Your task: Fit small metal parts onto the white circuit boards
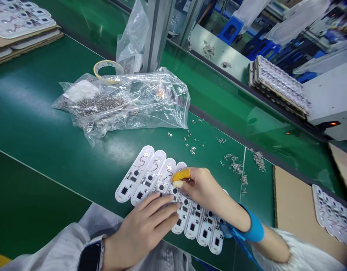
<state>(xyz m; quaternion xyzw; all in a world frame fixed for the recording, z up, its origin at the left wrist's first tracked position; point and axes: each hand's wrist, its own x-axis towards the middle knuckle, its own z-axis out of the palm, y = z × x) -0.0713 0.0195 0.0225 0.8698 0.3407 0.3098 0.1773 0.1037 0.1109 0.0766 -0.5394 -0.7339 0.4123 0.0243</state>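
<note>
A row of white oval-ended plastic housings (125,184) with circuit boards lies slantwise on the green table, side by side. Small round discs (146,154) and thin dark red wires (155,165) show at their upper ends. My left hand (146,222) rests across the middle housings with its fingers stretched out. Above the upper part of a middle housing, my right hand (204,188) is closed in a pinch. Yellow finger cots (182,174) cover its fingertips, and whatever lies between them is hidden. A blue wrist strap (256,227) circles my right wrist.
Behind the row lies a clear plastic bag (150,109) of small metal parts, with a tape roll (105,69) behind it. Loose metal parts (237,165) are scattered at right. Cardboard (292,199) bears more housings (331,210); another stack (23,22) stands far left. A metal post (156,37) rises behind.
</note>
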